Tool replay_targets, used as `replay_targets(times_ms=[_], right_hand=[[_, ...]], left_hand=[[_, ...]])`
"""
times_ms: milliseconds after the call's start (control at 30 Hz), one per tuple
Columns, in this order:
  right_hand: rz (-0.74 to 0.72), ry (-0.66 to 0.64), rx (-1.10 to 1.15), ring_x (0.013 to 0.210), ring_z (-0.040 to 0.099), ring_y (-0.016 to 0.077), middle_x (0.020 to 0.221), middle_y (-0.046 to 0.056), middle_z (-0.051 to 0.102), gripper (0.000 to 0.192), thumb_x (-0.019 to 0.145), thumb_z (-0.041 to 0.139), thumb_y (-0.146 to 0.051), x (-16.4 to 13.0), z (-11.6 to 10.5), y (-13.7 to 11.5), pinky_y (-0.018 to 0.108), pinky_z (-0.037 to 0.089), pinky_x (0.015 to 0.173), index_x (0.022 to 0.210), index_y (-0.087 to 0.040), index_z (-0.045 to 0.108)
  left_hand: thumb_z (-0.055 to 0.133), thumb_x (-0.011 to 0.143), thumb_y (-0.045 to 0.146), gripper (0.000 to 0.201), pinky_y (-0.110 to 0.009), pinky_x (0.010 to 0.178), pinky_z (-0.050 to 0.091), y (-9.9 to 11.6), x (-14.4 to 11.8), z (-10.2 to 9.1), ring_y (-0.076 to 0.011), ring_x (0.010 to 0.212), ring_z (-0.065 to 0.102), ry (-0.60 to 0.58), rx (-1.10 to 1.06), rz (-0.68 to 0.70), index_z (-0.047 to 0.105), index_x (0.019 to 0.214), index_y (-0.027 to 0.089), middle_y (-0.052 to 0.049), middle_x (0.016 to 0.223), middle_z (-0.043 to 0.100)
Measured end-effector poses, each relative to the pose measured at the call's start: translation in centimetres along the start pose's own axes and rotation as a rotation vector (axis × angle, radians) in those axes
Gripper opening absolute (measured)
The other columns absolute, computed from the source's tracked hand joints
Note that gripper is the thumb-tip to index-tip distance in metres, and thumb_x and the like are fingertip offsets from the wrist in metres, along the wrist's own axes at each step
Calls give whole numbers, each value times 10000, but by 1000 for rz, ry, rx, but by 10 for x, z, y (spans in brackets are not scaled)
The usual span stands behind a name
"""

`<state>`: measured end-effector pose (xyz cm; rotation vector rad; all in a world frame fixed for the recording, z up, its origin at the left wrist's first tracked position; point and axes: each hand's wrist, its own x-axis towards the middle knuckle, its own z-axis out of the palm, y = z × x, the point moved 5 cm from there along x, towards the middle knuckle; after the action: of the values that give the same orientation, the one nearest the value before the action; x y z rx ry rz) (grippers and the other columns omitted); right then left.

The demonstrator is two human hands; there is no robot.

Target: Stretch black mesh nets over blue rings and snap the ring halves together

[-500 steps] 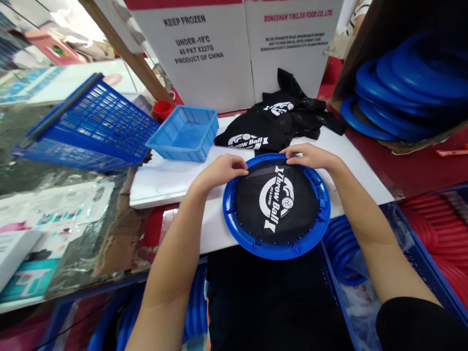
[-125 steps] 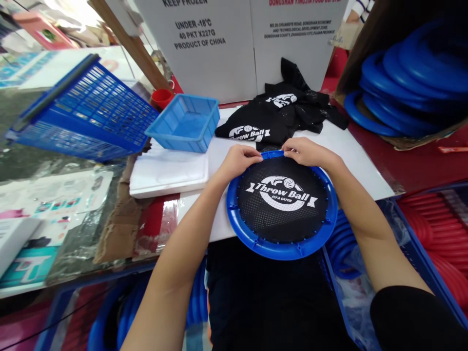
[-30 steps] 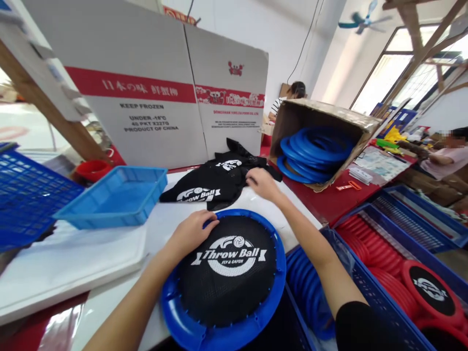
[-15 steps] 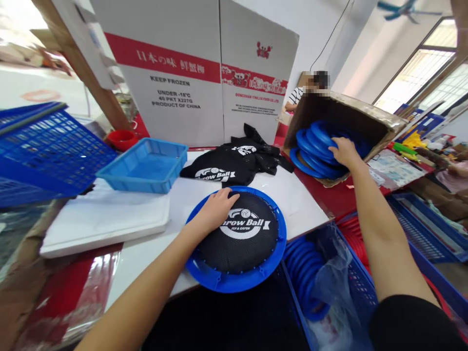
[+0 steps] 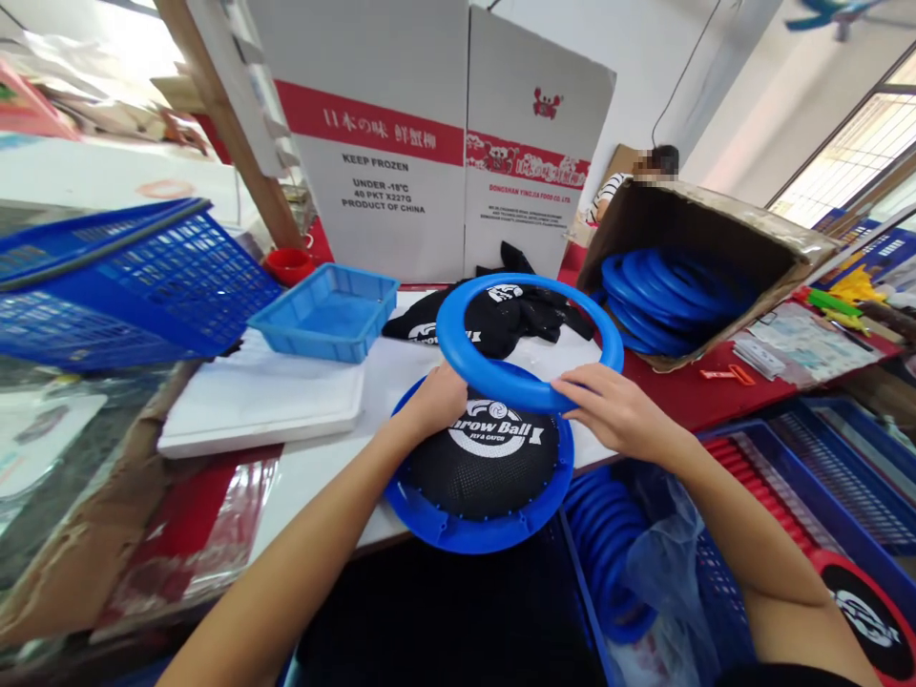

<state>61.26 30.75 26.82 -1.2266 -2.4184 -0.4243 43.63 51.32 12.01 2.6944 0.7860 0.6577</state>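
Note:
A black mesh disc [image 5: 479, 477] with a blue rim and white "Throw Ball" print lies at the table's front edge. My right hand [image 5: 615, 410] pinches the near right side of a plain blue ring [image 5: 530, 386], which is tilted above the disc's far part. On the disc's upper left rests my left hand [image 5: 440, 401], its fingers curled in beside the ring's near left edge. The ring partly covers the fingertips, so what they grip does not show. Black printed fabric covers [image 5: 458, 315] lie in a heap behind, partly seen through the ring.
A tipped carton [image 5: 744, 334] holds several blue rings at the right. On the left are a light blue tray [image 5: 315, 334], a white foam slab [image 5: 264, 420] and a blue basket [image 5: 143, 315]. Crates with blue rings [image 5: 608, 563] and red rings [image 5: 759, 487] stand below the table edge.
My right hand has left the carton and come in to the left with a blue ring, now over the disc. My left hand stays on the disc, its fingers more curled.

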Motion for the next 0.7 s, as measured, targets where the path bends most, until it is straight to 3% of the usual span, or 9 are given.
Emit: replay_targets(times_ms=[133,267,400,567,633,700], right_hand=[[250,207,163,1203,739,299,1311,135,770,407,1049,677,-333,-5,-24,35,478,627,1051,1445,-237,678],[401,275,269,1140,771,290,1265,100,801,398,1028,704,-429,-11,-32,53,442,639,1006,1380,-246,736],[367,232,289,1162,777,294,1284,100,809,375,1015,727,-393,-9,-25,40,442,633,1038,1361,-251,755],[304,169,326,1170,774,288,1264,85,818,328,1020,717,-310,5,-9,17,452,634,1050,1343,-271,765],[296,159,368,1163,772,284,1251,84,817,332,1015,728,-300,8,-3,7,455,639,1040,1344,-274,760],[302,146,404,1163,768,278,1247,87,812,338,1012,739,-296,7,5,-4,455,643,1034,1349,-274,750]], left_hand=[[448,1039,227,408,-547,1149,517,-6,4,-12,-356,1329,607,66,-26,-82,736,1317,146,-196,1435,638],[432,1088,300,444,-605,1125,508,-4,2,-9,-398,1354,593,-107,65,-143,690,1436,201,-203,1518,580],[412,1117,333,445,-629,1142,471,9,0,-7,-419,1456,508,-198,154,-106,639,1485,229,-217,1618,499],[433,1109,356,410,-635,1126,489,9,9,-7,-413,1391,571,-247,123,-132,650,1424,207,-212,1540,577],[452,1091,337,366,-601,1150,490,5,10,-19,-375,1357,605,-219,34,-115,677,1348,204,-183,1473,636],[487,1062,308,303,-553,1168,492,3,-1,-43,-333,1321,633,-108,-73,-83,698,1252,203,-157,1398,685]])
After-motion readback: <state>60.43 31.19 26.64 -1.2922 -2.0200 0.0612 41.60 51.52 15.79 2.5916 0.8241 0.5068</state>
